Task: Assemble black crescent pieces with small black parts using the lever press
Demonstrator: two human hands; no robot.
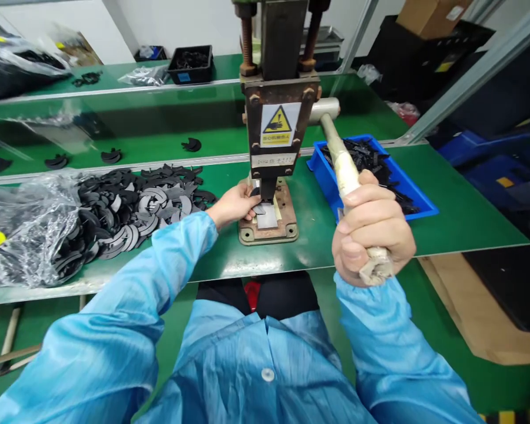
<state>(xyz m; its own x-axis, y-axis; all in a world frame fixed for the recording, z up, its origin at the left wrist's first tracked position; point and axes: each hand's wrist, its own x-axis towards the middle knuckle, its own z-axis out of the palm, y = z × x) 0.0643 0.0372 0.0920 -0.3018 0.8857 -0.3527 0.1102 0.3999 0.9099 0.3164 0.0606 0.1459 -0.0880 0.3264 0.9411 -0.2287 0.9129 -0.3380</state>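
In the head view, the left hand (pixel 235 206) has its fingers closed on a small black part (pixel 257 192), held under the ram (pixel 268 187) of the press (pixel 279 118) and over its base (pixel 287 221). The right hand (pixel 373 229) has its fingers wrapped round the lever (pixel 339 153), which rises from the fist to the press's right side. A heap of curved parts (pixel 136 206) lies on the counter (pixel 221 253) by the left forearm, spilling from a clear bag (pixel 26 224); a blue tray (pixel 424 215) of dark pieces stands on the other side. The plain danger is pinching: the left fingertips look very near the ram, so a pull on the lever with them there could crush them, as the warning label (pixel 278 125) suggests. A part seated askew, through a loose grip, could crack or be marked, and the left sleeve (pixel 176 253) might drag pieces off the heap.
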